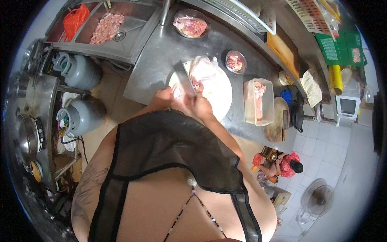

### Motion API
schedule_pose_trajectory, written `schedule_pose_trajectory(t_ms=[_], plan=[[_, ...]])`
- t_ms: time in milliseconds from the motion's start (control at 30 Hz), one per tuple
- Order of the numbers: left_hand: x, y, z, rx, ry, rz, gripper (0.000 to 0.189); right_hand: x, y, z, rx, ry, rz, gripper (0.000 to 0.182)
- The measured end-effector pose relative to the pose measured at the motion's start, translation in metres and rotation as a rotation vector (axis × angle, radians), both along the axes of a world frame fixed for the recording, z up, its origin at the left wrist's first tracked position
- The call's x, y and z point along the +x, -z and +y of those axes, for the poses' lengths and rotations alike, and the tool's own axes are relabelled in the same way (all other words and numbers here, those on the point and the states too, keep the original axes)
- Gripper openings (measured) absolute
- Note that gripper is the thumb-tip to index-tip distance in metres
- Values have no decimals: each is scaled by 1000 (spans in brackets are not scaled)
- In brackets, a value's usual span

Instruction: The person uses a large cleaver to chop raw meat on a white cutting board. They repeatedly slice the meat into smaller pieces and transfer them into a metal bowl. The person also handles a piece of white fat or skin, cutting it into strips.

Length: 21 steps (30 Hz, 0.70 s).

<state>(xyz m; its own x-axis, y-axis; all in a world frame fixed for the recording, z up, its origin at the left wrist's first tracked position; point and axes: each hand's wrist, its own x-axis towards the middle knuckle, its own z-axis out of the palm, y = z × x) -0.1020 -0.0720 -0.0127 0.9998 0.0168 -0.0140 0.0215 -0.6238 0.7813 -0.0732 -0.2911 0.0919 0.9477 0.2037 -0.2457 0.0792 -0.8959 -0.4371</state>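
A whole pale poultry carcass [204,69] lies on a round white cutting board [222,99] on the steel table. My right hand [202,106] is closed around the handle of a cleaver [185,79], whose wide blade points away from me across the left part of the board, beside the carcass. My left hand [163,97] grips a piece of raw poultry [177,93] at the board's near left edge. The fingers and the cleaver's handle are partly blurred, and glare washes out much of the board.
Around the board on the steel table [148,63] stand a bowl of raw poultry [191,24], a small bowl of meat bits [235,62] and a plastic tub [259,119]. Farther right lies a wooden board [275,130]. Cut meat [107,27] lies in the sink [134,33]. A person [288,165] sits at lower right.
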Motion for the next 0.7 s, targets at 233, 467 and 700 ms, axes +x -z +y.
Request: schedule_pose_trajectory(t_ms=[233, 467, 700], plan=[[18, -30, 20, -119, -184, 95, 23, 26, -114, 38, 135, -1, -391, 27], [25, -1, 26, -501, -113, 307, 20, 12, 13, 1, -104, 1, 24, 34], [11, 45, 21, -630, -209, 251, 16, 31, -87, 37, 179, -44, -407, 29]])
